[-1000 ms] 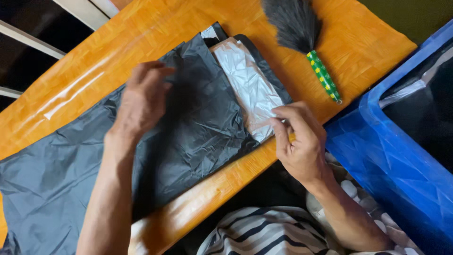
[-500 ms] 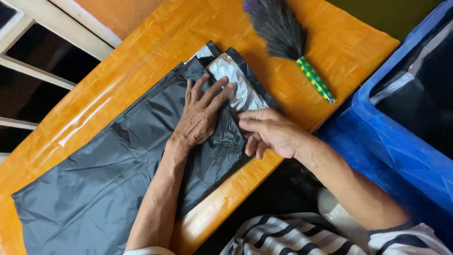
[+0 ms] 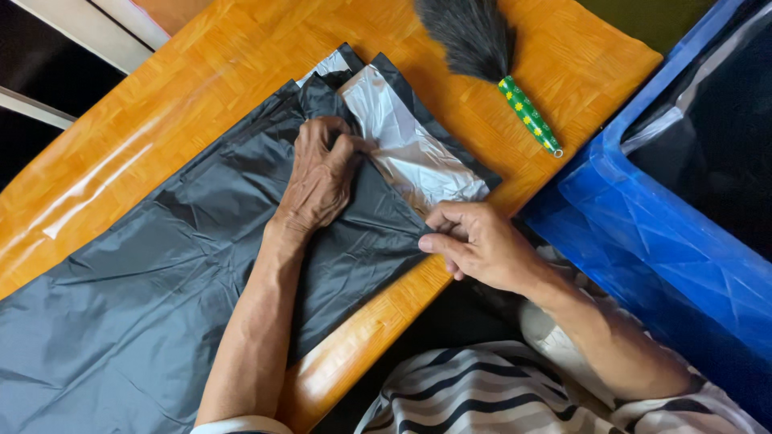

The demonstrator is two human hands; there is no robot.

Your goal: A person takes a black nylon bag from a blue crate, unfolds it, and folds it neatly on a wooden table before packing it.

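An orange wooden surface [image 3: 201, 88] fills the scene, and a large black plastic bag [image 3: 145, 297] lies spread flat across it, running from the near left toward the far middle. The left hand [image 3: 319, 178] bunches the bag's far end, fingers curled into the plastic beside a silvery inner sheet [image 3: 410, 149]. The right hand [image 3: 474, 241] pinches the bag's near edge. A feather duster [image 3: 490, 48] rests farther off, with a blue bin [image 3: 643, 233] at right.
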